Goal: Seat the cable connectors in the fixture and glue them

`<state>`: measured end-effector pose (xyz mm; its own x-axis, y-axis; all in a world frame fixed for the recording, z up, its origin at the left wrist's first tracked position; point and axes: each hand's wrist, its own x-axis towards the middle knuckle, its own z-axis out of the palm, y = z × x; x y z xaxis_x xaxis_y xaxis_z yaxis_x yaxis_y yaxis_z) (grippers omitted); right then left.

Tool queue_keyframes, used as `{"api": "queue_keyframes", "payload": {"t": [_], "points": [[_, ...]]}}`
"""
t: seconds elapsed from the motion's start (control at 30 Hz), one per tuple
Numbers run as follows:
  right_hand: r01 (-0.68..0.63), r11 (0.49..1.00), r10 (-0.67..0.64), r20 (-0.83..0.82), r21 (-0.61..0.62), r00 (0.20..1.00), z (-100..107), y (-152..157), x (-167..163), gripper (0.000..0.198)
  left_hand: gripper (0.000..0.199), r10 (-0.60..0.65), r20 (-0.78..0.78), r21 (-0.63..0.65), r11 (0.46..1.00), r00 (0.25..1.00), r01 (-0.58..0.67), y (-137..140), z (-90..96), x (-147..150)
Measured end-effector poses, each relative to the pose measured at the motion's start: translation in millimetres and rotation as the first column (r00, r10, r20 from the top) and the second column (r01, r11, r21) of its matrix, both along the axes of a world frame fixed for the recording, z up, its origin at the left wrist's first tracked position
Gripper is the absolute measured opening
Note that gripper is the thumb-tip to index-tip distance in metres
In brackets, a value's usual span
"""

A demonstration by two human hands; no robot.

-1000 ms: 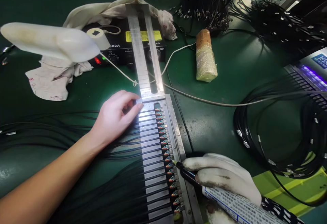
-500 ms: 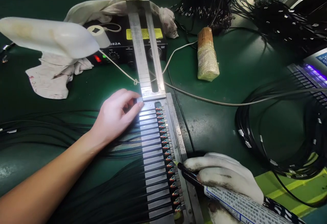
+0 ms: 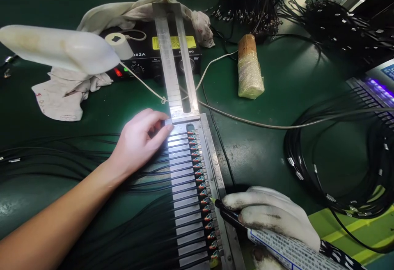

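I see a big dark green table point(image 3: 277, 97), and on it a long silver metal rail point(image 3: 197, 188) that runs from near to far, with thin black cables point(image 3: 147, 188) lying across it in a row. My bare left hand point(image 3: 138, 143) rests flat on the far cables, open, pressing them down. My gloved right hand point(image 3: 271, 216) is closed around a black pen-like tool point(image 3: 227, 214). It points left and a bit far, with its tip touching the tiny coloured cable ends point(image 3: 205, 200). I think it is light and stiff, best held near the tip.
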<state>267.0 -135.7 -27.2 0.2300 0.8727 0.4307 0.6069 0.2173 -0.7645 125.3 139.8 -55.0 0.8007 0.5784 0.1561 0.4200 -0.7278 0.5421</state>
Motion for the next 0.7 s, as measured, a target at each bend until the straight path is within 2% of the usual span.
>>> {"api": "queue_keyframes", "payload": {"t": [0.2,0.3,0.43,0.6,0.7], "points": [[0.001,1.0,-0.001,-0.023,0.007,1.0,1.3,4.7,0.8,0.028,0.03,-0.001,0.004,-0.004,1.0,1.0,0.001,-0.7,1.2,-0.8],[-0.022,1.0,0.022,-0.016,-0.005,1.0,3.1,3.8,3.2,0.024,0.029,0.002,0.001,-0.002,1.0,1.0,-0.002,-0.4,1.1,-0.9],[-0.076,0.996,0.077,0.002,-0.053,0.997,5.7,3.5,7.4,0.031,0.028,-0.002,-0.001,-0.001,1.0,1.0,0.002,-0.2,1.2,-0.8],[-0.07,0.998,0.07,0.01,-0.008,0.998,5.4,5.8,9.2,0.033,0.027,-0.007,0.007,-0.01,1.0,1.0,0.007,-1.2,1.9,-0.2],[-0.061,0.998,0.061,-0.005,-0.028,0.998,4.4,6.1,8.2,0.033,0.028,-0.004,0.012,-0.008,1.0,1.0,0.004,-1.5,2.3,0.1]]}}
